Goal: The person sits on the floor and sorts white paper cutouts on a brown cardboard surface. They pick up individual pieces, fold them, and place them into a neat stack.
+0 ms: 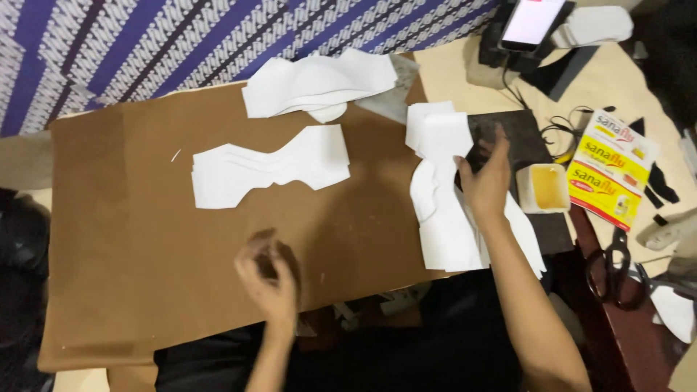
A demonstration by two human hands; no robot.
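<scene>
overhead, looking down on a brown board (145,276) laid across the lap. left hand (270,279) hangs over the near middle of the board, blurred; fingers curled loosely together, possibly pinching something small and dark, but the blur leaves it unclear whether anything is held. right hand (485,181) reaches forward at the right edge of the board, fingers closed on a small dark piece (473,156), which sits at the edge of a dark mat (519,138). just under and left of that hand lies a pile of white cut pieces (443,218), overlapping, some hanging off the board's near edge. a neat stack of white shaped pieces (268,168) lies mid-board, well apart from both hands; a looser white heap (319,83) sits at the far edge. a small white tub of yellow glue (546,187) stands just right of the right hand. further right: a yellow and red box (610,170), black scissors (617,265). a phone (532,22) with lit screen stands at the far right
</scene>
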